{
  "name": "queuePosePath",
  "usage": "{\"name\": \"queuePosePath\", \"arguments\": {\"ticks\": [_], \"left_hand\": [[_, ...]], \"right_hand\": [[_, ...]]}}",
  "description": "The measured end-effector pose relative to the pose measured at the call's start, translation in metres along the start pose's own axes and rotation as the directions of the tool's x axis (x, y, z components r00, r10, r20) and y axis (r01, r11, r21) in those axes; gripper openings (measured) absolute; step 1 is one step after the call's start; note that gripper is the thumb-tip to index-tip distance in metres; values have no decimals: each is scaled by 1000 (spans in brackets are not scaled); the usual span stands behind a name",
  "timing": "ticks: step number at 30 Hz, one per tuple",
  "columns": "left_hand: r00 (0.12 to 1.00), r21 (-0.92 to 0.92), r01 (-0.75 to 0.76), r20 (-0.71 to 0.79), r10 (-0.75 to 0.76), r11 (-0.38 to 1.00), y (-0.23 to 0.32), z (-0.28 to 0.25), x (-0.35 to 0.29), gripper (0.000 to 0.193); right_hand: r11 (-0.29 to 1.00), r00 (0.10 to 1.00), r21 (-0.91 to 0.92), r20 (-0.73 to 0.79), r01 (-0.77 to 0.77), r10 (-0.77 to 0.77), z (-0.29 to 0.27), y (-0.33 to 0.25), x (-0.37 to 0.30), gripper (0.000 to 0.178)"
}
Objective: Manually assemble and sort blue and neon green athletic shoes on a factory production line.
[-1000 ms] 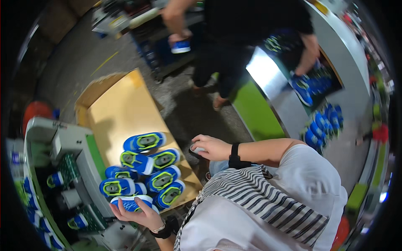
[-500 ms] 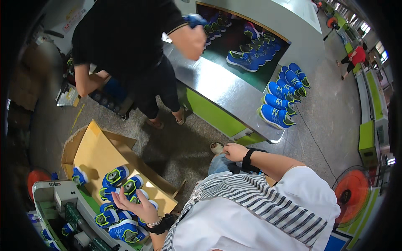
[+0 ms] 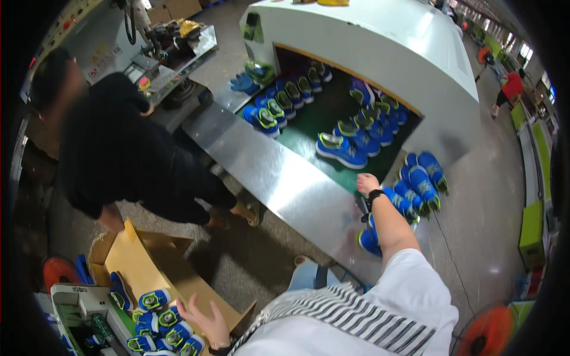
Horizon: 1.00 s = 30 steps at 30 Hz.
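Observation:
My left hand (image 3: pixel 205 320) is open with fingers spread, beside a cluster of blue sports shoes (image 3: pixel 168 316) with lime-green collars and white soles. It holds nothing. My right hand (image 3: pixel 368 185) is out over the metal ledge (image 3: pixel 261 172), fingers curled, with nothing visible in them. Nearest to it is a row of blue shoes (image 3: pixel 341 149) on the green conveyor belt (image 3: pixel 300 139). More blue shoes (image 3: pixel 423 181) stand at the ledge's right end, partly hidden behind my forearm. Each wrist wears a black band.
A co-worker in black (image 3: pixel 127 145) stands at the left, one hand at a cardboard sheet (image 3: pixel 133 261). The white machine housing (image 3: pixel 368 47) arches over the belt. Another row of shoes (image 3: pixel 261 118) stands on the belt's left side. An orange fan (image 3: pixel 487 332) is at the lower right.
My right hand has risen from beside my leg to over the ledge. The co-worker has moved left, away from the belt, and no shoe shows in their hand now. My left hand has lowered slightly.

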State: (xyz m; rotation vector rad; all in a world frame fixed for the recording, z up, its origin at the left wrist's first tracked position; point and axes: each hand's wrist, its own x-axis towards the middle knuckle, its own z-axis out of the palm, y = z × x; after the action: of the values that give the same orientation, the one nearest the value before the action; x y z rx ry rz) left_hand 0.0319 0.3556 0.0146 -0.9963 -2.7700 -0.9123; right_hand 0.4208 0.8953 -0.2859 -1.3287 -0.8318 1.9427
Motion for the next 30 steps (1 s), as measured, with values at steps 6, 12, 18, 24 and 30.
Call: {"name": "queuePosePath", "arguments": {"ticks": [6, 12, 18, 24, 30], "left_hand": [[997, 305, 18, 61, -38, 952, 33, -17, -11, 48], [978, 266, 205, -6, -211, 942, 9, -10, -49, 67], [958, 140, 236, 131, -254, 962, -15, 16, -55, 42], [980, -363, 180, 151, -133, 914, -27, 35, -21, 71], [804, -837, 544, 501, -322, 55, -84, 68, -6, 61]], "right_hand": [[580, 795, -712, -582, -397, -170, 2, -34, 73, 76], [937, 538, -192, -777, 291, -327, 122, -77, 46, 82], [394, 559, -583, 129, 711, -819, 260, -126, -44, 60], [607, 335, -268, 942, 748, 3, 432, -51, -193, 63], [775, -35, -292, 927, 560, 375, 509, 115, -278, 45]]}}
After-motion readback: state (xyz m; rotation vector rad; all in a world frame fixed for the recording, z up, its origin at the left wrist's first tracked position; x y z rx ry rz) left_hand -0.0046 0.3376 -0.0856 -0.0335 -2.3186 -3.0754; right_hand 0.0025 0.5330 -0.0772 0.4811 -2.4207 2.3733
